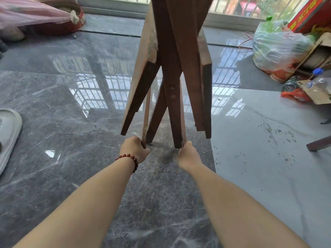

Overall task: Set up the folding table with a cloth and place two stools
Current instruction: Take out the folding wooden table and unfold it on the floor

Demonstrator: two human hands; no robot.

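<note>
The folded table point(179, 42) is standing upright on the floor point(71, 122), straight ahead of both hands, with its dark wooden panels hanging down and its legs splaying out just above the fingers.

The left hand point(135, 149) is gripping the foot of a thin leg point(146, 113), its fingers curling round the wood from the left. A bracelet point(129, 157) of red beads is sitting on that wrist.

The right hand point(188, 154) is closing on the foot of the middle leg point(172, 104). Most of its fingers are hiding behind the wood, so only the knuckles and the back of the hand are showing. The two hands are holding near each other, with a third dark leg touching the floor between and just beyond them.

Far to the left of the left fingers, a white slipper point(9, 133) is lying at the frame edge. Beyond it, pink fabric point(26, 13) is draping over a red basin point(71, 24).

Well to the right of the right fingers, dark crumbs are scattering over the pale tile, and one separate wooden leg point(318, 144) is poking in from the edge; what it belongs to cannot be told. Further off on that side, a plastic bag point(275, 45), a red box point(311, 11) and a clear bottle point(318, 81) are crowding together.
</note>
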